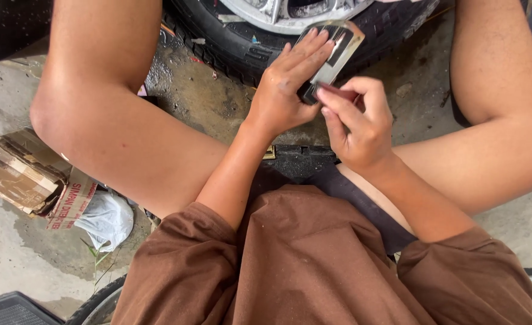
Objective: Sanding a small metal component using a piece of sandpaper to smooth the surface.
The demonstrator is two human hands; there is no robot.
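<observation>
Head view, left to right: a torn brown cardboard box (22, 171) and a crumpled white plastic bag (106, 219) lie on the wet concrete floor (13, 265) at nine o'clock. My left hand (287, 87) lies flat, fingers straight, on a small grey metal plate with black patches (338, 51) at twelve o'clock, against the black rubber tyre (230, 42). My right hand (359, 123) pinches the plate's lower end, grip closed.
</observation>
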